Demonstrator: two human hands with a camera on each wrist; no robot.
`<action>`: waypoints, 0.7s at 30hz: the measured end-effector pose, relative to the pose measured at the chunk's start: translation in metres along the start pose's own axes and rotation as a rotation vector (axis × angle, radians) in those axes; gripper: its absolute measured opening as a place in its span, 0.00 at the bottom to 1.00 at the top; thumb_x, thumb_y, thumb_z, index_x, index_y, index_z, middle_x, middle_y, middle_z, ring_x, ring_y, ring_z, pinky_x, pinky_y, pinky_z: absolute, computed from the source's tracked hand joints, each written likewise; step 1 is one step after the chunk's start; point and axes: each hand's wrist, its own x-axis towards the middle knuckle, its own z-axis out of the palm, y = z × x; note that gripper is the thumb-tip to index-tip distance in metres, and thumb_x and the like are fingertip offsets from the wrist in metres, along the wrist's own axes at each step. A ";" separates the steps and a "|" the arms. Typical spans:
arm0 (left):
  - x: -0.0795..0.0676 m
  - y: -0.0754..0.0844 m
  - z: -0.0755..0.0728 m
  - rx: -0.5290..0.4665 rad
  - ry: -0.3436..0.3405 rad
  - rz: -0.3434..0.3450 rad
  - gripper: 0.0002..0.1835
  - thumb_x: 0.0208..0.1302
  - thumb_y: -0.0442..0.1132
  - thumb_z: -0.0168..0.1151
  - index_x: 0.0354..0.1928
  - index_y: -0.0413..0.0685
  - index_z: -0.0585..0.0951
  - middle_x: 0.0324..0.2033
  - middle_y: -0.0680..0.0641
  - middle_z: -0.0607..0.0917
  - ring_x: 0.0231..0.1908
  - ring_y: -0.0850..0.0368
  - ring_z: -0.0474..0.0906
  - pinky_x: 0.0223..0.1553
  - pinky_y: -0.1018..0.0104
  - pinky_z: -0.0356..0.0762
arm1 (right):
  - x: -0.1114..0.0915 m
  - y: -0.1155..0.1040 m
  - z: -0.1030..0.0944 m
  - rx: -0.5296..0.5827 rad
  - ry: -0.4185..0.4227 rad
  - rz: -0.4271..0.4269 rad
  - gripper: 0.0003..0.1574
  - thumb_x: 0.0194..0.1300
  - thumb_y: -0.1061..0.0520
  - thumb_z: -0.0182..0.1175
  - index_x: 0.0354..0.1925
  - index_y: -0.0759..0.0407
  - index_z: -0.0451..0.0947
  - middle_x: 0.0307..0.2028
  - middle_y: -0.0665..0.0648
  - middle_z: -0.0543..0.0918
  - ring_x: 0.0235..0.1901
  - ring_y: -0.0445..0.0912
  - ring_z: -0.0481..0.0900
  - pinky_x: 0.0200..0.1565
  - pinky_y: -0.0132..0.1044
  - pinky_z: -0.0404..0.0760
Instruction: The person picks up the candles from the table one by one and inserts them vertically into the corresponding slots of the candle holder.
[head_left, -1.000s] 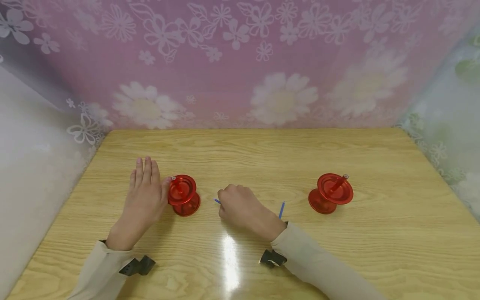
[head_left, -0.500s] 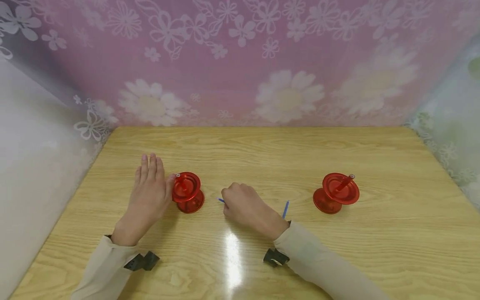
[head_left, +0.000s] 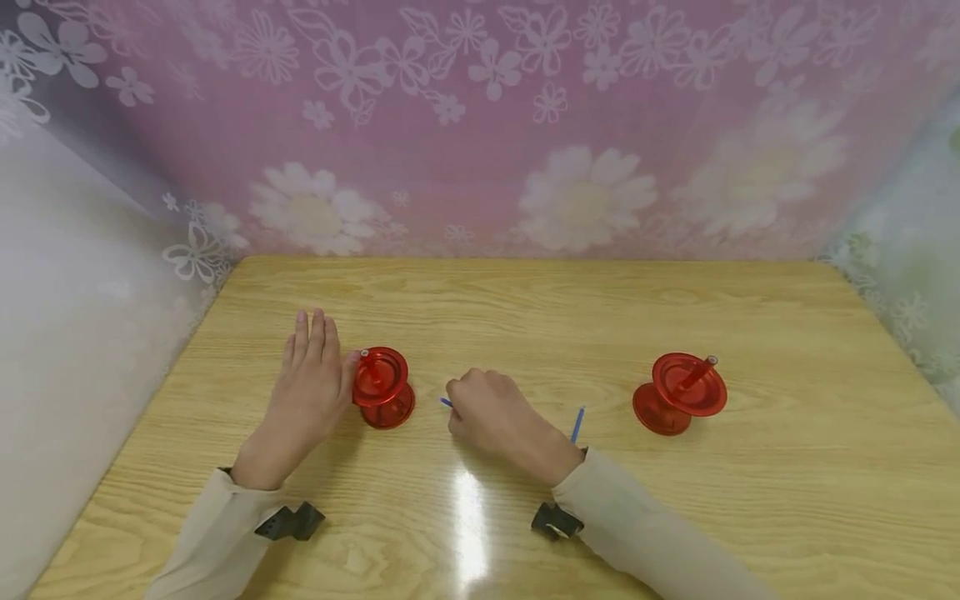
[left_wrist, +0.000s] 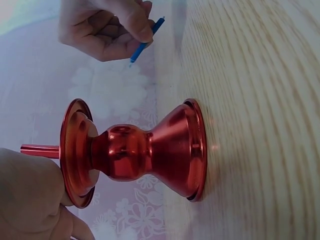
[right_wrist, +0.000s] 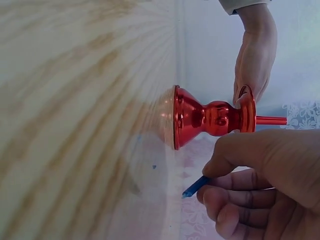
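My left hand (head_left: 309, 395) stretches its fingers forward beside the left red metal candle holder (head_left: 382, 387), thumb right at the rim of its dish. That holder stands upright on its flared base, with a thin tube (left_wrist: 40, 151) rising from the dish. To its right, my right hand (head_left: 495, 417) pinches a thin blue stick with pale tips (right_wrist: 195, 187) between thumb and curled fingers, close over the table. In the left wrist view the stick (left_wrist: 147, 42) juts out on both sides of the thumb. A second blue stick (head_left: 577, 425) lies by my right wrist, partly hidden behind it.
Another red candle holder (head_left: 678, 393) stands upright at the right. The wooden table (head_left: 525, 308) meets a flowered pink backdrop (head_left: 450, 150) at its far edge, with pale hangings at both sides. Black wrist devices (head_left: 291, 522) sit on both sleeves.
The head view has shifted, so everything appears slightly further right. Both hands keep the same pose, and the blue stick stays in my right fingers.
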 end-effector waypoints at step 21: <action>0.001 -0.004 0.003 -0.055 -0.005 0.031 0.35 0.79 0.49 0.31 0.69 0.20 0.48 0.71 0.24 0.45 0.71 0.30 0.31 0.66 0.35 0.43 | 0.035 -0.020 -0.043 0.378 0.417 -0.105 0.03 0.57 0.64 0.62 0.29 0.59 0.83 0.23 0.48 0.82 0.22 0.36 0.75 0.25 0.23 0.72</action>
